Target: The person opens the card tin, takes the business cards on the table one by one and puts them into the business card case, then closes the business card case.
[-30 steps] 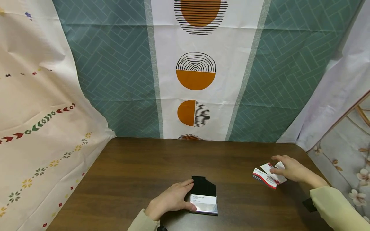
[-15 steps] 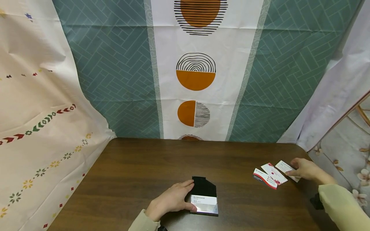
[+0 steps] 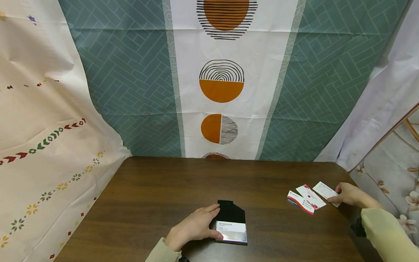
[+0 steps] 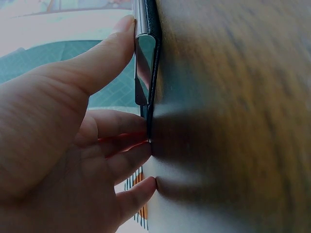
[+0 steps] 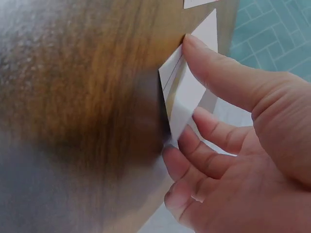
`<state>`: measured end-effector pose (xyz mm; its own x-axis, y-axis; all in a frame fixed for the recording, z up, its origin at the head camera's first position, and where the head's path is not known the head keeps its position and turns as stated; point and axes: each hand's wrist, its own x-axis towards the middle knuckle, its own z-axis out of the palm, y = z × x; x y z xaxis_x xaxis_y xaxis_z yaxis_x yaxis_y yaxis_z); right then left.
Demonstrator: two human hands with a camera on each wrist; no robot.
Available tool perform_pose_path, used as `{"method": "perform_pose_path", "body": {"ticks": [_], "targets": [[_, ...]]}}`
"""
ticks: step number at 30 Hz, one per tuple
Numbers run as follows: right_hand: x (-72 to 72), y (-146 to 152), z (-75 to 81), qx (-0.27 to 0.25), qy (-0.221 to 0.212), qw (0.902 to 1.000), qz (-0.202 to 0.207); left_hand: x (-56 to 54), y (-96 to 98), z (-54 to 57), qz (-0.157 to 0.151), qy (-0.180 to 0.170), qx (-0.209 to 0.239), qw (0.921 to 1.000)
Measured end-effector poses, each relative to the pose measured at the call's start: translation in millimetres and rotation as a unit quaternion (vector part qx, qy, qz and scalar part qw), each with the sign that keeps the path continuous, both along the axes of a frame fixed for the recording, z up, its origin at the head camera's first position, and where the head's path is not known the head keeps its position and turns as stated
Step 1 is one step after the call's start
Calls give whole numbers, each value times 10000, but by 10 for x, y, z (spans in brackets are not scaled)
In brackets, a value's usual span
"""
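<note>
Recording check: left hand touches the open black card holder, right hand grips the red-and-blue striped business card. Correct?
Wrong card: the head view shows the right hand gripping the mostly white business card farthest right. The left hand does touch the open black card holder.
</note>
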<state>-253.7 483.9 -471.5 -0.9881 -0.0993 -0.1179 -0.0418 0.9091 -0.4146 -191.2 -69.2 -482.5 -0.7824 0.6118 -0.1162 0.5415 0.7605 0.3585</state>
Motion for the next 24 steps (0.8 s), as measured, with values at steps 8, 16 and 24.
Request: {"method": "perform_pose_path", "body": {"ticks": [8,16,24], "targets": [[33,27,57,-641,301,9974,107,2,-12,-2,-36,85,78,9999],[34,-95,264,-533,798,9942,488,0,-8,-4,-19,2,18,10000],[16,-501,465,-887,996,9889,661,4,-11,-6,-15,31,55,10000]]}}
